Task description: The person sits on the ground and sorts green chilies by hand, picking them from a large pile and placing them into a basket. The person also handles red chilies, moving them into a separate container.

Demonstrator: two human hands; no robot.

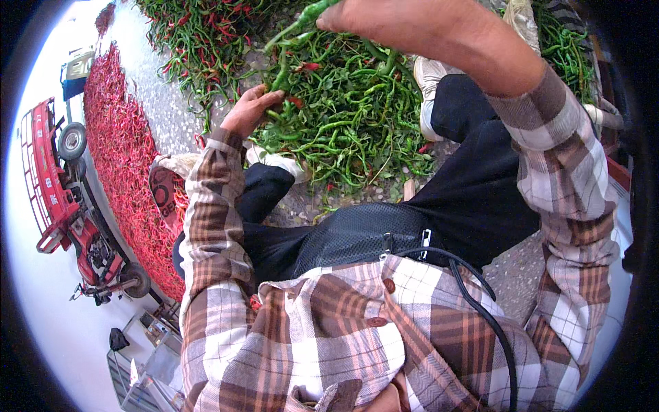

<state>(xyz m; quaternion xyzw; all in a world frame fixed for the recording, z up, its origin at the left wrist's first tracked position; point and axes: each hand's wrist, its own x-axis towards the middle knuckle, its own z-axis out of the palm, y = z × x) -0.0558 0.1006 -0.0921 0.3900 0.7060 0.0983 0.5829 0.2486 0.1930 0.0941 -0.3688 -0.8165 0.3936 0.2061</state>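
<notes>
Left hand (248,110) digs into the green chilli pile (350,117), grip closed on pods. Right hand (412,27), raised above the pile, pinches one green chilli (302,17), long axis pointing left.

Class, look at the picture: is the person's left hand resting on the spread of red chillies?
No: the left hand grips green chillies at the pile's edge, apart from the red chillies.
</notes>
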